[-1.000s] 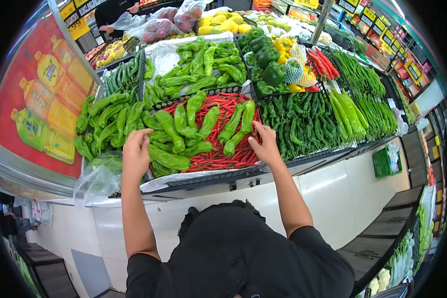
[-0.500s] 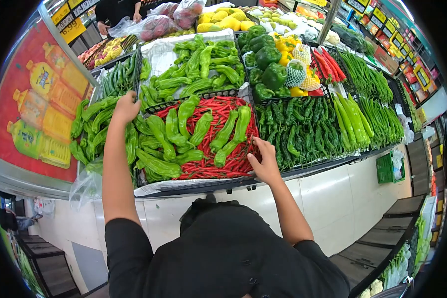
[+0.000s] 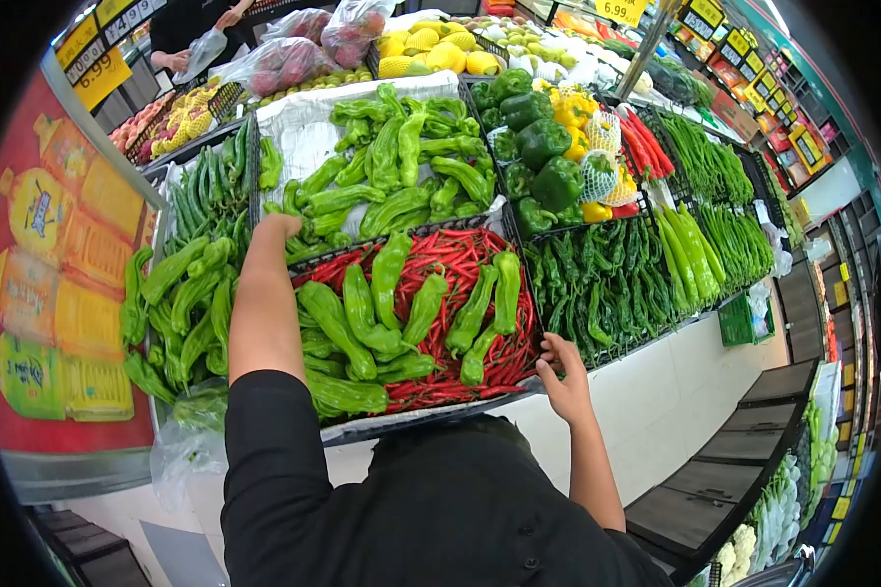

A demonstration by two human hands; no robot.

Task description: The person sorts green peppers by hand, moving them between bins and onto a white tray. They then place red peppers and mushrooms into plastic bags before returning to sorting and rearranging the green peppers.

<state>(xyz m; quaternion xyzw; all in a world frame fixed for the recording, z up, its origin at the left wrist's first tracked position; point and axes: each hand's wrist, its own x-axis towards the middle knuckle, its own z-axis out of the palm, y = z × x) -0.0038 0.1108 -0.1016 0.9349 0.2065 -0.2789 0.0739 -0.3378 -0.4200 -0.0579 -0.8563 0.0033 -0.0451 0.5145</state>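
Price tags: "6.99" on a yellow tag (image 3: 621,12) well beyond the chili crate (image 3: 440,416), and on a tilted yellow tag (image 3: 96,78) to its far left.
Chili crate: red chilies (image 3: 450,259) with long green peppers (image 3: 390,279) on top.
Beyond it: a crate (image 3: 299,122) of green peppers on white lining.
Left hand (image 3: 282,228): by its far left corner, fingers hidden, grip unclear; earlier beside its left side.
Right hand (image 3: 564,375): half-open, fingers loosely curled, nothing held, by its right edge.
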